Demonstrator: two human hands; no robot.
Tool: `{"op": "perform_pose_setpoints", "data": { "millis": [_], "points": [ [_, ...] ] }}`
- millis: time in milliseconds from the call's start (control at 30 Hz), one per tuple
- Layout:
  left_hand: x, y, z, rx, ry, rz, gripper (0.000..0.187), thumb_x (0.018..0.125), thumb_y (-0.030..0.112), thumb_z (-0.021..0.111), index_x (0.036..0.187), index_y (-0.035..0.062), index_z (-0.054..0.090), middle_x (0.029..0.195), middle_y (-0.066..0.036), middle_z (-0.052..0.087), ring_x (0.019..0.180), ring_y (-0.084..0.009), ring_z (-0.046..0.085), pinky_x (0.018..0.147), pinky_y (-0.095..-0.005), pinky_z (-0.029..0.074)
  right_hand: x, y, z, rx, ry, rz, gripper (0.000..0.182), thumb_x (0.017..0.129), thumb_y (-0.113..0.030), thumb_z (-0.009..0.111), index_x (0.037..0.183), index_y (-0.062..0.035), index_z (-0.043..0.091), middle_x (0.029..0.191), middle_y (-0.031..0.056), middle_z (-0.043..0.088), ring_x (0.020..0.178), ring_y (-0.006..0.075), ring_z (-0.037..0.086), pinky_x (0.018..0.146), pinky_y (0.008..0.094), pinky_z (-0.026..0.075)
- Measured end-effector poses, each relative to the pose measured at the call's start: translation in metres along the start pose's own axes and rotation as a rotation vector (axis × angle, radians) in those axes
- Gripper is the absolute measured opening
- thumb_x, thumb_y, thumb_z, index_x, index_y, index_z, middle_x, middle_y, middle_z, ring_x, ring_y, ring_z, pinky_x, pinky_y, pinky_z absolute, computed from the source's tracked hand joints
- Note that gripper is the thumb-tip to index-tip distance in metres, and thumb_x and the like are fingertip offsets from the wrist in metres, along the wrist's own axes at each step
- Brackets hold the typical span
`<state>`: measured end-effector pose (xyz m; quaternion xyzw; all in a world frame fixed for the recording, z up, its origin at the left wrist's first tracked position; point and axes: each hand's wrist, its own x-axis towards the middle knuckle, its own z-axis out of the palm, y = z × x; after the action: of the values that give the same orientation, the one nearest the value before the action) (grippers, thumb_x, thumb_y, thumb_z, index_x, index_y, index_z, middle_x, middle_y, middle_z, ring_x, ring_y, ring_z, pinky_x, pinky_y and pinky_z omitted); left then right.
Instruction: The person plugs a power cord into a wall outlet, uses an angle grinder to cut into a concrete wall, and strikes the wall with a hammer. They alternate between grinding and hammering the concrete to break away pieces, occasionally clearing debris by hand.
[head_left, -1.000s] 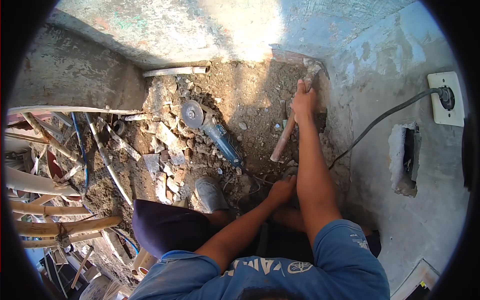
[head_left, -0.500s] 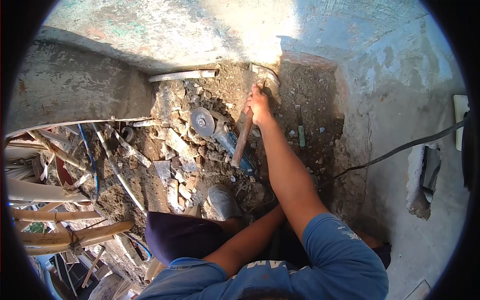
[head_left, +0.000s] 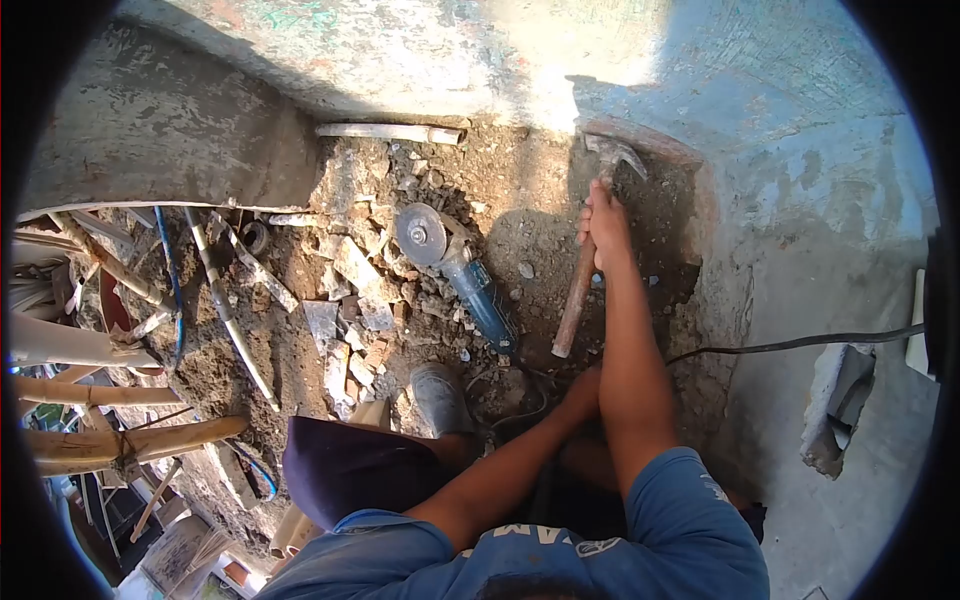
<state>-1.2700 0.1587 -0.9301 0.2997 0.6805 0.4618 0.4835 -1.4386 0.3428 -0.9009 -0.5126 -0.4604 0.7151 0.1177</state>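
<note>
My right hand point(head_left: 606, 232) is closed round the wooden handle of a hammer point(head_left: 576, 305); its metal claw head points up toward the foot of the blue wall. My left hand point(head_left: 586, 388) lies lower down beside and partly beneath my right forearm, and its fingers are hidden. On the rubble left of the hammer rests a blue angle grinder point(head_left: 478, 300) with a round grey disc point(head_left: 421, 234), touched by neither hand.
Broken tile and brick pieces point(head_left: 355, 268) lie left of the grinder. A pale pipe point(head_left: 390, 132) runs along the wall base. Bamboo poles point(head_left: 150, 442) and a blue hose point(head_left: 172, 285) are at the left. A black cable point(head_left: 790, 346) crosses the right wall point(head_left: 770, 450).
My right hand and the hammer have moved right, off the grinder. A green-handled tool seen earlier right of my hand no longer shows. The camera view has shifted slightly.
</note>
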Motion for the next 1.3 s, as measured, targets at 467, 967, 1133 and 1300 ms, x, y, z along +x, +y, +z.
{"op": "perform_pose_setpoints", "data": {
  "millis": [467, 967, 1133, 1300],
  "points": [
    [0.015, 0.038, -0.087, 0.382, 0.847, -0.194, 0.033, 0.078, 0.027, 0.072, 0.077, -0.0021, 0.056, 0.085, -0.019, 0.059, 0.081, -0.0406, 0.058, 0.075, -0.0475, 0.046, -0.001, 0.003, -0.102, -1.096, 0.570, -0.444, 0.042, 0.081, -0.030, 0.070, 0.109, -0.0009, 0.062, 0.103, 0.0191, 0.064, 0.097, 0.0397, 0.061, 0.087, 0.0462, 0.048],
    [-0.001, -0.013, -0.167, -0.297, 0.923, -0.525, 0.066, 0.062, 0.026, 0.085, 0.111, -0.0036, 0.054, 0.096, -0.016, 0.065, 0.085, -0.0297, 0.066, 0.075, -0.0384, 0.053, -0.059, -0.006, -0.001, -0.929, -0.064, -0.600, 0.051, 0.082, -0.038, 0.070, 0.113, 0.0014, 0.059, 0.119, 0.0181, 0.059, 0.104, 0.0327, 0.058, 0.084, 0.0416, 0.048],
    [-0.006, 0.012, -0.161, -0.795, 0.508, -0.098, 0.051, 0.072, 0.015, 0.079, 0.114, 0.0008, 0.055, 0.097, -0.011, 0.065, 0.086, -0.0194, 0.065, 0.072, -0.0348, 0.053, -0.087, 0.000, 0.016, -0.361, -0.530, -0.055, 0.070, 0.086, -0.037, 0.069, 0.137, 0.0015, 0.039, 0.124, 0.0159, 0.056, 0.107, 0.0226, 0.057, 0.079, 0.0354, 0.049],
    [0.004, 0.080, -0.161, -1.007, 0.080, 0.072, 0.043, 0.076, 0.012, 0.077, 0.113, 0.0043, 0.056, 0.094, -0.004, 0.064, 0.077, -0.0116, 0.062, 0.069, -0.0292, 0.052, -0.109, -0.028, 0.007, 0.003, -0.562, -0.138, 0.080, 0.089, -0.028, 0.066, 0.148, -0.0005, 0.019, 0.128, 0.0171, 0.051, 0.108, 0.0200, 0.055, 0.085, 0.0312, 0.048]
  ]
}}
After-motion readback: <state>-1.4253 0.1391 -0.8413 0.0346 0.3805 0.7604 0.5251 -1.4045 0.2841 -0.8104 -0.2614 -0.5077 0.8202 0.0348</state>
